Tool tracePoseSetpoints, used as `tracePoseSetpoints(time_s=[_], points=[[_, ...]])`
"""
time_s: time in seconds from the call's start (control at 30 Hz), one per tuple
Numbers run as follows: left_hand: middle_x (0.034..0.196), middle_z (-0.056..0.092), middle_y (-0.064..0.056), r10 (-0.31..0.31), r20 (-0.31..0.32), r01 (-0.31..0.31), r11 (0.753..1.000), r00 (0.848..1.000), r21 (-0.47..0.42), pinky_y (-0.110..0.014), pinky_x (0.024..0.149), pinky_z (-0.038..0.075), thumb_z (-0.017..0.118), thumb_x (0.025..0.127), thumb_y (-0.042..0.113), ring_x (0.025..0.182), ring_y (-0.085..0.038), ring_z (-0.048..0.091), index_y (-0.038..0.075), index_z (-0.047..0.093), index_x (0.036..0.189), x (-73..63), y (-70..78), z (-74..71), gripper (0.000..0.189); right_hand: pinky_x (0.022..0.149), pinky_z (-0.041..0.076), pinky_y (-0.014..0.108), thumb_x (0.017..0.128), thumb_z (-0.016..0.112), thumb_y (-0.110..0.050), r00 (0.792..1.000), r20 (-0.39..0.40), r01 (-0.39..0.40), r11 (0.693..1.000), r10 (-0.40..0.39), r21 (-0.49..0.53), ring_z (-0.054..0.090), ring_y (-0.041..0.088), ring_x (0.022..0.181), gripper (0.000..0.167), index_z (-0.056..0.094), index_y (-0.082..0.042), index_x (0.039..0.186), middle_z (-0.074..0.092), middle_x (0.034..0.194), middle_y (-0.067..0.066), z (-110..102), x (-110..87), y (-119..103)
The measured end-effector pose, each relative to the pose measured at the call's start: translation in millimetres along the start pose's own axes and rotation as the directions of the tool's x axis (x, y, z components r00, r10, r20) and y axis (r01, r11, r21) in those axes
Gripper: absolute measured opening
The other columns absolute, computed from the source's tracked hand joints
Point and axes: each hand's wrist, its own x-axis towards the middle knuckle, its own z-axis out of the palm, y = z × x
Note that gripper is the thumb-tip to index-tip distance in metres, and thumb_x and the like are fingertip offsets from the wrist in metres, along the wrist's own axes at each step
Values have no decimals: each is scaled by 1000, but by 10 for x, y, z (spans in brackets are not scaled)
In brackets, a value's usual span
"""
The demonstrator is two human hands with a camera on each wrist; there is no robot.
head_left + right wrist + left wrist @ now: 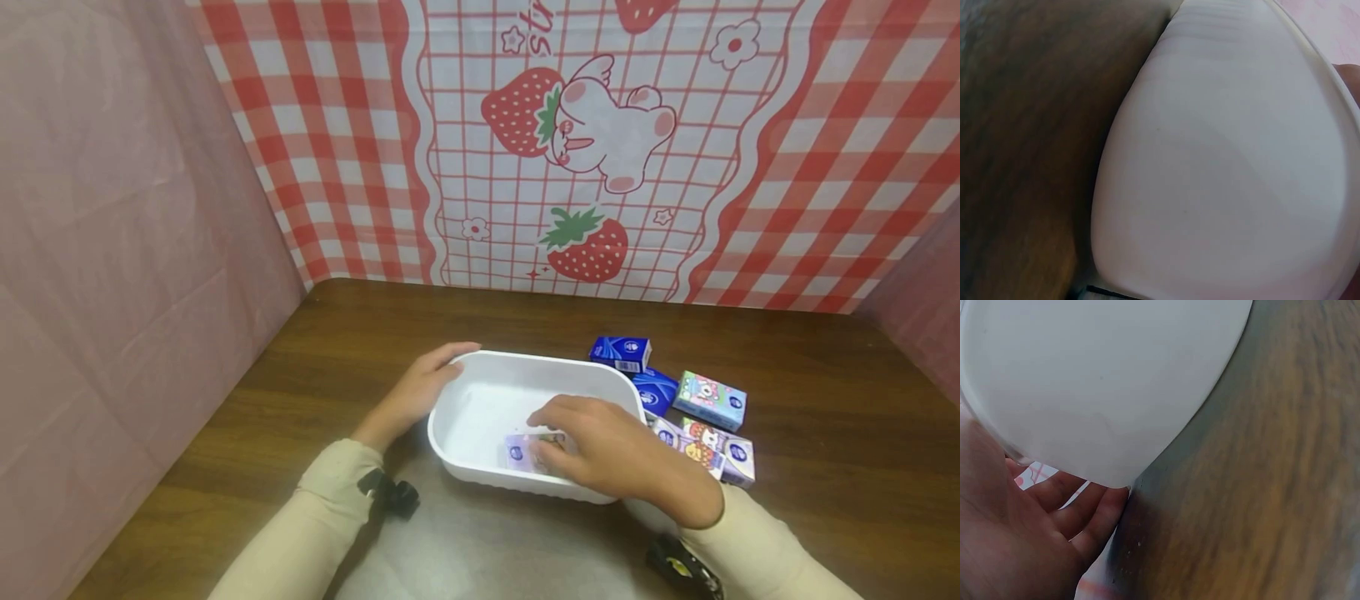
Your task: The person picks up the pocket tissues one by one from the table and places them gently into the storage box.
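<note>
A white plastic basin (480, 479) stands on the table. My left hand (423, 387) rests against its back left corner; in the left wrist view the fingers (1088, 522) lie fairly straight along the outer wall. My right hand (600, 442) reaches over the basin's right side, fingers loosely bent with a gap between index finger and thumb. A pale purple tissue pack (516, 453) lies inside, partly under that thumb. Only the basin's outer wall (1222, 156) shows in the right wrist view, which hides the right fingers.
Right of the basin lie several tissue packs: a blue pack (618, 352), another blue pack (654, 392), a green-and-blue pack (710, 400) and overlapping purple-and-white packs (738, 454). A red-checked strawberry cloth (360, 167) hangs behind the brown wooden table (247, 442).
</note>
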Motion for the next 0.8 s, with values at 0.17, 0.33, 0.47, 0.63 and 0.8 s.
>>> tracePoseSetpoints(time_s=[0.17,0.33,0.47,0.63,0.8], points=[[129,64,-10,10,3,-10,1000,1000,-11,-40,79,59,47,105,16,102,-26,67,15,60,139,-2,0,-1,36,90,55,40,96,65,-37,999,-20,27,1000,-28,-15,66,12,102,31,73,-14,117,72,110,-5,-3,-4,15],[128,64,-8,8,2,-8,1000,1000,-14,-39,78,59,48,105,17,102,-25,67,16,60,138,5,-17,-4,35,89,55,40,96,66,-35,998,-38,45,999,-46,-22,66,13,101,31,73,-13,116,72,109,-4,-13,-8,30],[129,64,-7,4,1,-4,1000,1000,-13,-39,78,59,48,105,16,102,-25,67,16,60,138,9,-18,-5,35,88,55,39,94,68,-33,997,-57,54,998,-57,-43,67,13,100,30,72,-13,116,71,108,-3,-31,-18,38],[129,64,-7,-9,3,9,1000,1000,-10,-39,80,58,50,105,17,103,-25,67,17,60,138,9,-6,-5,35,87,56,40,96,66,-35,999,-42,15,999,-17,-47,66,13,100,31,72,-14,117,71,109,-4,-63,-27,48],[131,63,-6,-26,0,26,1000,1000,-2,-39,80,58,51,104,19,105,-25,67,19,60,138,8,-2,-7,35,85,56,39,96,65,-36,999,-33,-1,1000,0,-28,66,13,98,31,72,-15,118,71,106,-4,-79,-34,79]])
